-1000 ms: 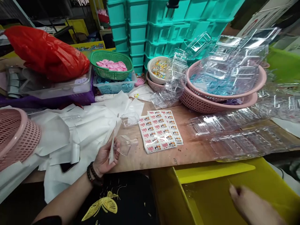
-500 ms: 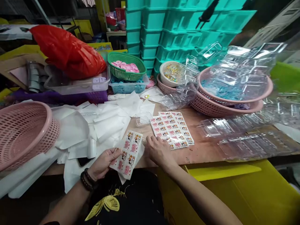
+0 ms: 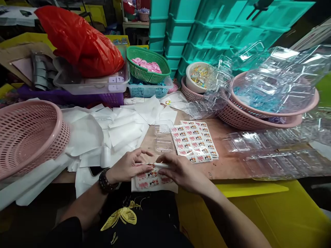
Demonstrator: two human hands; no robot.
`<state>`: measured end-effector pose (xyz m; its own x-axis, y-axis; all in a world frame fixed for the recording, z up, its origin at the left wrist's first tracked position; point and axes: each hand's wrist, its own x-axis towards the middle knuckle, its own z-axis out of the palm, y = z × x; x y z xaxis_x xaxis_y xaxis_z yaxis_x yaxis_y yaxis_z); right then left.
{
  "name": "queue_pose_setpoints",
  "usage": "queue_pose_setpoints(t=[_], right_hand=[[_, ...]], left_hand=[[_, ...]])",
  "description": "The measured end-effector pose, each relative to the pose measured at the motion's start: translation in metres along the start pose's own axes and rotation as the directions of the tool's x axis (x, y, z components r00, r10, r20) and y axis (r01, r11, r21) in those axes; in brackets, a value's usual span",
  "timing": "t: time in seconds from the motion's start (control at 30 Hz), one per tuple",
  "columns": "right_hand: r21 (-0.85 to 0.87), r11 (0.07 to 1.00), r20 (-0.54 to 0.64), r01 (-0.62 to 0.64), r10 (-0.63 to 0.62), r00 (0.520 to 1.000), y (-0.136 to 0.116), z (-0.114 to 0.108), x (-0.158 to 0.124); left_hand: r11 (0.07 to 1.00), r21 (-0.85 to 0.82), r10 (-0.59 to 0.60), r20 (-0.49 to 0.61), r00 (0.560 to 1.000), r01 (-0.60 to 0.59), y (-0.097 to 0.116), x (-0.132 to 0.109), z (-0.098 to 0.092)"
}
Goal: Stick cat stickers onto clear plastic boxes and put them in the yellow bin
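Both hands meet at the table's front edge over a sticker sheet (image 3: 147,182) printed with pink and brown cartoon figures. My left hand (image 3: 129,166) pinches its upper left side, thumb on top. Closed on its upper right side is my right hand (image 3: 178,168); the sheet's top edge curls between the two hands, showing white backing. Just beyond them lies a clear plastic clamshell box (image 3: 164,137), opened flat. Right of that, a stack of similar sticker sheets (image 3: 195,141) rests on the table.
White backing papers (image 3: 124,132) cover the table's left part, beside a pink basket (image 3: 58,129). Clear plastic packs (image 3: 279,162) line the right side. Behind stand a green basket (image 3: 148,77), a white bowl (image 3: 190,84), stacked pink baskets (image 3: 258,120) and teal bins (image 3: 178,38).
My right hand has left the clamshell box and come to the sticker sheet. The sheet has turned sideways, and its top edge is now bent back between both hands.
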<state>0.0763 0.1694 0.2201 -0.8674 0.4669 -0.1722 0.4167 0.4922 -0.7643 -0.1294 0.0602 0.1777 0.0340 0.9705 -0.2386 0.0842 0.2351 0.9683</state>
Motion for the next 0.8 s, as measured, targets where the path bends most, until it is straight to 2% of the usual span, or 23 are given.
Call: queue_pose_setpoints(t=[0.1, 0.17, 0.27, 0.33, 0.4, 0.47, 0.5, 0.53, 0.6, 0.63, 0.67, 0.7, 0.73, 0.77, 0.8], right_hand=[[0.153, 0.981, -0.048, -0.116, 0.125, 0.991, 0.013, 0.012, -0.004], [0.094, 0.992, -0.13, -0.087, 0.099, 0.986, 0.017, 0.015, -0.01], [-0.148, 0.989, -0.312, 0.024, -0.07, 0.947, 0.016, 0.021, -0.017], [-0.254, 0.963, -0.378, 0.089, -0.184, 0.907, 0.016, 0.027, -0.018], [-0.345, 0.932, -0.461, 0.107, -0.268, 0.846, 0.019, 0.035, -0.017], [-0.491, 0.868, -0.556, 0.08, -0.382, 0.738, 0.026, 0.042, -0.017], [-0.591, 0.802, -0.564, 0.084, -0.485, 0.668, 0.03, 0.045, -0.018], [-0.702, 0.704, -0.525, 0.109, -0.615, 0.588, 0.035, 0.048, -0.019], [-0.873, 0.452, -0.353, 0.183, -0.845, 0.402, 0.045, 0.051, -0.022], [-0.914, 0.348, -0.274, 0.209, -0.909, 0.315, 0.049, 0.052, -0.024], [-0.932, 0.283, -0.224, 0.226, -0.94, 0.256, 0.052, 0.052, -0.025], [-0.935, 0.262, -0.204, 0.241, -0.949, 0.24, 0.054, 0.052, -0.025], [-0.926, 0.275, -0.203, 0.26, -0.94, 0.273, 0.055, 0.052, -0.024], [-0.908, 0.32, -0.221, 0.27, -0.914, 0.341, 0.055, 0.053, -0.022], [-0.879, 0.399, -0.261, 0.262, -0.862, 0.435, 0.054, 0.054, -0.019]], left_hand=[[0.989, -0.15, -0.029, -0.058, 0.998, 0.02, -0.01, 0.002, 0.005], [0.98, -0.192, -0.069, -0.038, 0.997, 0.061, -0.017, 0.003, 0.01], [0.99, -0.122, -0.073, -0.032, 0.997, 0.068, -0.025, 0.005, 0.018], [0.996, -0.074, -0.061, -0.05, 0.997, 0.058, -0.026, 0.007, 0.023], [0.985, -0.15, -0.09, -0.024, 0.996, 0.085, -0.028, 0.01, 0.027], [0.949, -0.276, -0.149, 0.044, 0.988, 0.156, -0.031, 0.013, 0.03], [0.927, -0.316, -0.183, 0.083, 0.98, 0.2, -0.033, 0.014, 0.03], [0.912, -0.331, -0.215, 0.119, 0.969, 0.243, -0.036, 0.016, 0.03], [0.898, -0.314, -0.265, 0.176, 0.948, 0.309, -0.04, 0.018, 0.028], [0.895, -0.299, -0.28, 0.202, 0.938, 0.332, -0.042, 0.019, 0.026], [0.893, -0.288, -0.289, 0.226, 0.93, 0.347, -0.043, 0.02, 0.024], [0.892, -0.281, -0.293, 0.239, 0.926, 0.355, -0.044, 0.02, 0.023], [0.892, -0.278, -0.296, 0.242, 0.924, 0.358, -0.044, 0.02, 0.021], [0.896, -0.273, -0.293, 0.227, 0.929, 0.349, -0.044, 0.019, 0.02], [0.909, -0.26, -0.281, 0.193, 0.94, 0.325, -0.043, 0.019, 0.02]])
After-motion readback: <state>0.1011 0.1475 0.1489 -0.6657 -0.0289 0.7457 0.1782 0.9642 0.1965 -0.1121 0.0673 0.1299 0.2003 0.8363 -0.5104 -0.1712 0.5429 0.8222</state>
